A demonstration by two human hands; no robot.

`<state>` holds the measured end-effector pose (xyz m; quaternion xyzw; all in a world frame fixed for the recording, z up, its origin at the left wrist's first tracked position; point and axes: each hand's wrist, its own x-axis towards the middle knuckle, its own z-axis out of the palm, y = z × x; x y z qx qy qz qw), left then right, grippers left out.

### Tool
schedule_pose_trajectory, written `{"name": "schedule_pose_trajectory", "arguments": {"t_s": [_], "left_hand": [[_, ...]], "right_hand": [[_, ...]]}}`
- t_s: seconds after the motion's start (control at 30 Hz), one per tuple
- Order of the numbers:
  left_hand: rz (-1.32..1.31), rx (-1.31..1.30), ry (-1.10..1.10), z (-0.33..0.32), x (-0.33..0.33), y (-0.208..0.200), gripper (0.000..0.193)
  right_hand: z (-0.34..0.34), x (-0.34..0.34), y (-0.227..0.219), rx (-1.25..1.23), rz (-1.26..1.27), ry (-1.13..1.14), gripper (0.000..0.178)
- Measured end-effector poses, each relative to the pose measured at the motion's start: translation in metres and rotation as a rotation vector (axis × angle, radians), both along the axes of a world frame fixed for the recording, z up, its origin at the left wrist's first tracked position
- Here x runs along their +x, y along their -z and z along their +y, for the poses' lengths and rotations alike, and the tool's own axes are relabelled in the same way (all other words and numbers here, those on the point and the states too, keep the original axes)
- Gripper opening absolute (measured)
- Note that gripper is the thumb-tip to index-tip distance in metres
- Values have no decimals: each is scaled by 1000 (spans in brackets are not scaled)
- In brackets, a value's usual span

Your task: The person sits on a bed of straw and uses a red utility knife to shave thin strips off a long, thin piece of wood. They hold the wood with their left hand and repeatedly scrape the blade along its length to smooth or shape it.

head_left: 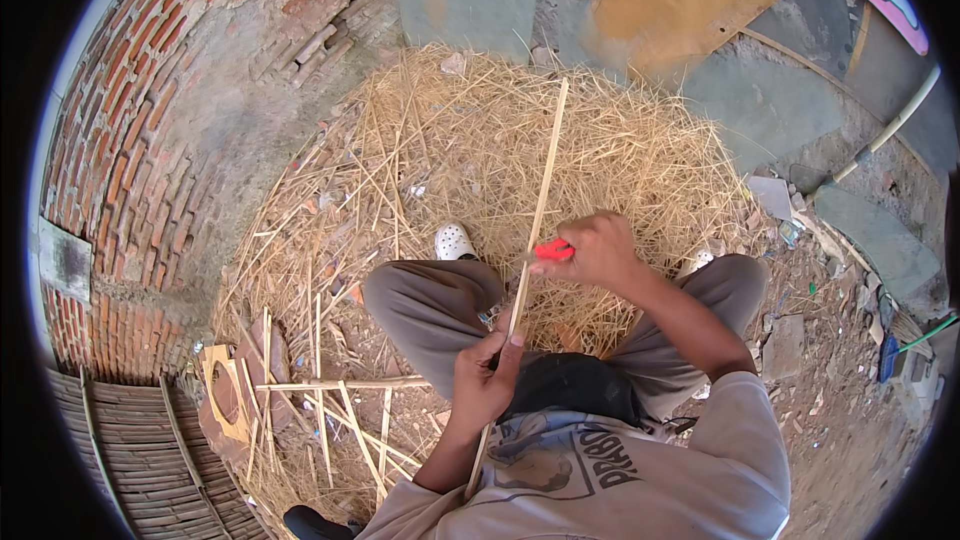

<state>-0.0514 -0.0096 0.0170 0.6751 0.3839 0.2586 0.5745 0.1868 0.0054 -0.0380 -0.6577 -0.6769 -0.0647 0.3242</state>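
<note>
A long, thin bamboo strip (pixel 546 175) slants up and away from my lap over the shavings, its lower end running down along my shirt. My left hand (pixel 484 376) is closed around its lower part, just in front of my waist. In my closed right hand (pixel 598 248) is a red-handled knife (pixel 555 250), held against the strip's middle. The blade is small here and mostly hard to make out. Between my bent knees, a dark cloth (pixel 570 388) covers my lap.
Pale shavings (pixel 600 130) heap up in front of me. Loose bamboo strips (pixel 350 420) lie crossed at my left, near a yellow board with a round hole (pixel 226 395). A brick wall (pixel 150 150) rises on the left; boards (pixel 690 0) lean at the back.
</note>
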Motion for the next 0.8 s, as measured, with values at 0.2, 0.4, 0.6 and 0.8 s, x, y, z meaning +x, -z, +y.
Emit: {"name": "schedule_pose_trajectory", "arguments": {"t_s": [0.2,0.4,0.6,0.8], "left_hand": [[67,28,-15,0,7,-5,34],[55,44,0,1,9,-6,34],[138,140,39,2,-6,6,33],[90,-32,66,-21,-17,10,33]], "right_hand": [[10,12,4,72,12,22,64],[17,27,6,97,-31,27,64],[30,43,10,-30,49,215,65],[45,116,13,-128,64,511,77]]}}
